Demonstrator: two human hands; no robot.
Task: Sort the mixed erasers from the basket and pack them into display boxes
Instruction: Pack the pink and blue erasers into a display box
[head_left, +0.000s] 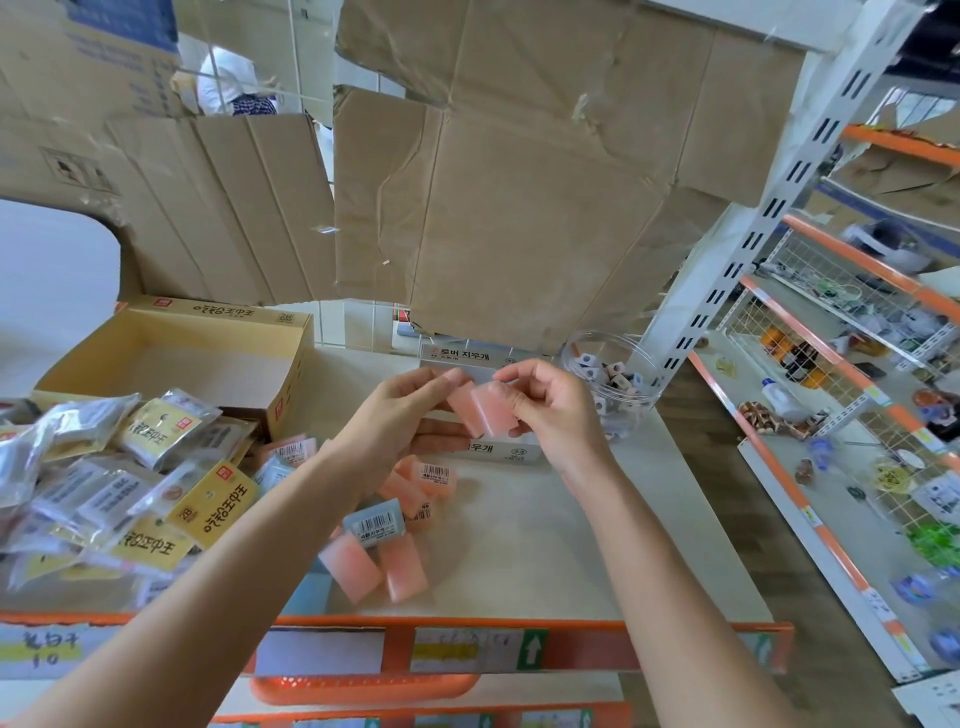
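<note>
Both hands meet just above the open white display box (501, 453), which stands on the shelf (597, 519) beside a clear jar (621, 387) of small items. Between them they hold a short stack of pink erasers (480, 413). The left hand (410, 410) cradles the stack from below and from the side, with its thumb laid over the top. The right hand (553, 410) has its fingers (519, 402) curled in, pinching the near end of the front block. More loose erasers (400, 569) lie on the shelf under the left forearm, mostly pink and one blue-grey, some with barcode labels facing up. To the left are a heap of sachets (104, 467) and an open yellow box (171, 358), and the rim of an orange basket (363, 688) shows below the shelf edge. The blocks look light, small and fairly firm, with a slightly rubbery, frosted surface that should grip skin well rather than slide. The stack is likely to fan or twist if squeezed only at one end. The safest hold seems to be across the two broad faces, thumb on one and fingers on the other, keeping the blocks square so they drop edge-first into the box. They are not fragile, so the main risk is one slipping out sideways.
</note>
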